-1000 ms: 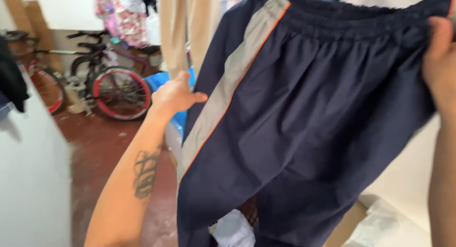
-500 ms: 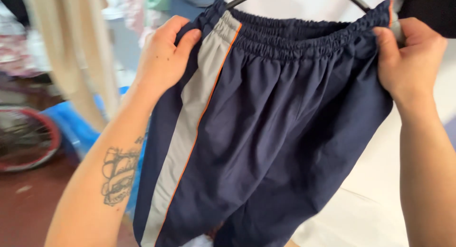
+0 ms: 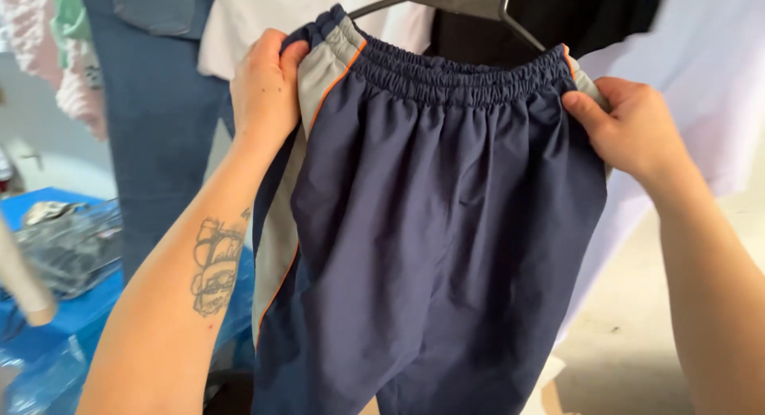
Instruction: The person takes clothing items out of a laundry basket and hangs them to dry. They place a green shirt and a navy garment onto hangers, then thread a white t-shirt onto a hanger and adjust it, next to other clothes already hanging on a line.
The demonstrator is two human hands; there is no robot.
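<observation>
A pair of navy blue shorts (image 3: 446,224) with a grey side stripe edged in orange hangs in front of me. Its elastic waistband is stretched across a dark plastic hanger (image 3: 458,0). My left hand (image 3: 263,84) grips the waistband's left end at the grey stripe. My right hand (image 3: 625,128) pinches the right end of the waistband. Both forearms reach up from the bottom of the frame, and the left one carries a tattoo.
Behind the shorts hang blue jeans (image 3: 155,104), a white shirt (image 3: 279,12), a black garment (image 3: 590,16) and a pale lilac garment (image 3: 701,80). Pink and green clothes (image 3: 68,48) hang at far left. A blue surface (image 3: 48,303) with clear plastic lies lower left.
The view has swung from the bicycles to the clothes rack. My left hand went from the side stripe up to the waistband. The shorts now hang squarely in front, waistband spread between both hands.
</observation>
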